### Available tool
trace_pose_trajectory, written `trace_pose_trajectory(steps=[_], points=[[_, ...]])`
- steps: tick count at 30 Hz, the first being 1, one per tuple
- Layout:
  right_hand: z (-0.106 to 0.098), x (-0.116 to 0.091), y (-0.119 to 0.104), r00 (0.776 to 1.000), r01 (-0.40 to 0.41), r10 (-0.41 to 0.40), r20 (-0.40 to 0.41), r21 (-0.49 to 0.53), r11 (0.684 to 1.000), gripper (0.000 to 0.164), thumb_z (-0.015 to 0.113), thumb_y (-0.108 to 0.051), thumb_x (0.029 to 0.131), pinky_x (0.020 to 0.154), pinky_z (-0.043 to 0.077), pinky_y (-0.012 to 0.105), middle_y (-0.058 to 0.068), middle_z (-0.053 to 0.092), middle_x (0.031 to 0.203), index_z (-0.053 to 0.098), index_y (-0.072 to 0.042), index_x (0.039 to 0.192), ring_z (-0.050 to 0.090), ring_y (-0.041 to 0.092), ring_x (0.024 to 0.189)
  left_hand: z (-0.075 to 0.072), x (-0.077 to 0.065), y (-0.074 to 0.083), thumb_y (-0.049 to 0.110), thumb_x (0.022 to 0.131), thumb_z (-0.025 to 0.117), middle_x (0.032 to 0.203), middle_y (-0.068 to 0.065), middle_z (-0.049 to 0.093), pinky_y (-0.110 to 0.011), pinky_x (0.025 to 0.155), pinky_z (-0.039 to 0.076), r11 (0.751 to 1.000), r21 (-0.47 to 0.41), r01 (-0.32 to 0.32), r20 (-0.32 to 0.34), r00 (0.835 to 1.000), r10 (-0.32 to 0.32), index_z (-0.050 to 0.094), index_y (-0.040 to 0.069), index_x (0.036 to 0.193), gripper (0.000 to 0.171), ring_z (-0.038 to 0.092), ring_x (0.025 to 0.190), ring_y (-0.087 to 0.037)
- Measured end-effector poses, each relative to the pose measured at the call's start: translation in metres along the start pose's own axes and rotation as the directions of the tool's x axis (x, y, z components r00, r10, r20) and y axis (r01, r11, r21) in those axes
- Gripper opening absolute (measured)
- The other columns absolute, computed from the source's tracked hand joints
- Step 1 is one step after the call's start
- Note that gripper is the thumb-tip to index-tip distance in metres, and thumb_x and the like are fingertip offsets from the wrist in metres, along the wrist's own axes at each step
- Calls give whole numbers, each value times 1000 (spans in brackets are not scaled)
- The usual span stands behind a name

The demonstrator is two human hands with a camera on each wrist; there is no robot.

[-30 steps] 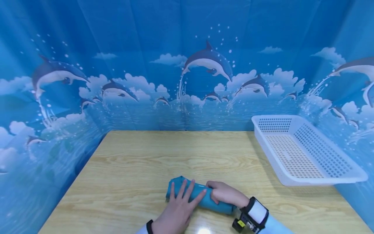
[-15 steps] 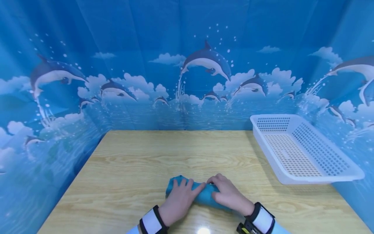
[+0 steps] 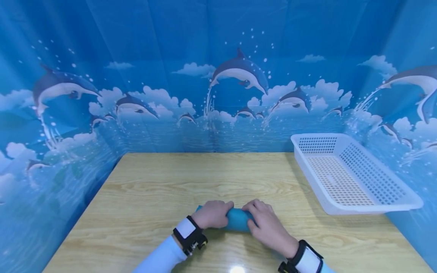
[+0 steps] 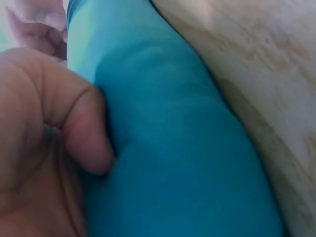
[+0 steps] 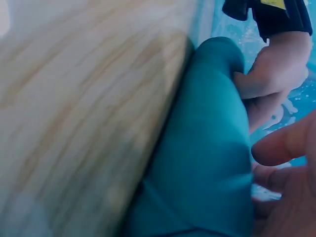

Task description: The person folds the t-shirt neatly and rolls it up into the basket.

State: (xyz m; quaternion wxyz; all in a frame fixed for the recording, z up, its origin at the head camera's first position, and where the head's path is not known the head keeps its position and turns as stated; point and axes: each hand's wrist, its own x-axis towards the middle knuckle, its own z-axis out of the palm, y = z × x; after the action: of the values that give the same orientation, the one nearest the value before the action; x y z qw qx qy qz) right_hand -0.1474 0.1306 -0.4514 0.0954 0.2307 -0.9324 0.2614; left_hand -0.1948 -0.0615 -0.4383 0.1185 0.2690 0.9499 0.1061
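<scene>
A smooth teal roll [image 3: 238,220] of soft, flexible material lies on the table near its front edge. My left hand [image 3: 212,215] grips its left part; in the left wrist view the thumb [image 4: 91,131] presses a dent into the teal surface. At the right part my right hand [image 3: 268,225] holds the roll between thumb and curled fingers. The right wrist view shows the roll [image 5: 202,138] lengthwise, a diagonal fold at its near end, with my left hand [image 5: 276,71] at the far end. Both hands cover its ends in the head view.
A white perforated plastic basket [image 3: 310,172] stands at the right of the wood-grain table [image 3: 170,182]. Behind and on both sides hangs a blue curtain [image 3: 170,45] printed with dolphins. Each wrist wears a black strap with a small device.
My left hand has gone from lying spread over the roll to gripping its left part. My right hand has moved slightly forward along the far side and holds on.
</scene>
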Motion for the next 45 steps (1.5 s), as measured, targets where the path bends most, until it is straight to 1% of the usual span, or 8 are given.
trace_pose_trajectory(steps=[8,16,26,31,36,40,43,45], points=[[9,3,17,997,49,-47,55,-42,998,30,48,-19,99,100,40,47,5,63,115,58,-7,125,57,22,112,20,-3,-17,12,91,47,105,-5,60,-36,89,46,997,22,-76,-266,961,79,61,9,116,29,55,97,-19],[8,2,27,983,47,-43,181,-20,999,47,40,-35,102,109,28,56,18,47,141,44,-10,141,39,40,132,16,-24,-37,32,104,30,150,-13,37,-55,112,26,989,-133,-63,-123,991,47,36,19,147,46,32,139,-34],[6,1,28,969,45,-47,241,16,999,49,39,-36,102,108,22,62,21,40,145,39,-10,144,32,47,134,15,-28,-44,42,104,26,155,-14,27,-56,112,23,970,-236,-60,-49,998,50,28,23,151,50,26,142,-36],[0,5,32,954,-114,65,294,154,981,55,42,-43,100,109,19,63,18,38,147,39,-11,145,30,42,137,12,-31,-52,46,102,32,151,-15,34,-56,110,29,945,-322,-52,-59,998,35,33,20,149,54,31,139,-36],[-20,8,40,921,-344,273,278,253,904,70,46,-54,95,106,26,61,18,38,146,34,-9,146,36,39,134,3,-40,-69,51,99,38,149,-17,37,-56,108,31,928,-373,19,-90,994,-56,37,15,147,60,33,138,-37],[-36,8,45,861,-487,404,308,269,831,77,51,-55,92,90,46,51,23,45,134,33,-3,145,50,38,119,-6,-50,-81,57,94,45,143,-19,44,-56,103,36,882,-446,154,-88,973,-214,40,12,145,68,40,132,-38],[-38,4,49,824,-540,427,373,287,791,76,57,-49,91,70,50,41,20,54,114,34,2,142,60,30,90,-9,-56,-88,57,91,50,118,-19,60,-47,82,50,816,-540,209,-34,963,-269,40,6,143,73,63,99,-34],[-36,2,51,806,-561,426,411,302,770,74,59,-45,90,61,49,37,16,55,108,36,4,141,58,24,81,-10,-59,-90,54,91,54,100,-14,63,-40,69,51,761,-613,212,16,966,-257,41,2,141,74,64,77,-27]])
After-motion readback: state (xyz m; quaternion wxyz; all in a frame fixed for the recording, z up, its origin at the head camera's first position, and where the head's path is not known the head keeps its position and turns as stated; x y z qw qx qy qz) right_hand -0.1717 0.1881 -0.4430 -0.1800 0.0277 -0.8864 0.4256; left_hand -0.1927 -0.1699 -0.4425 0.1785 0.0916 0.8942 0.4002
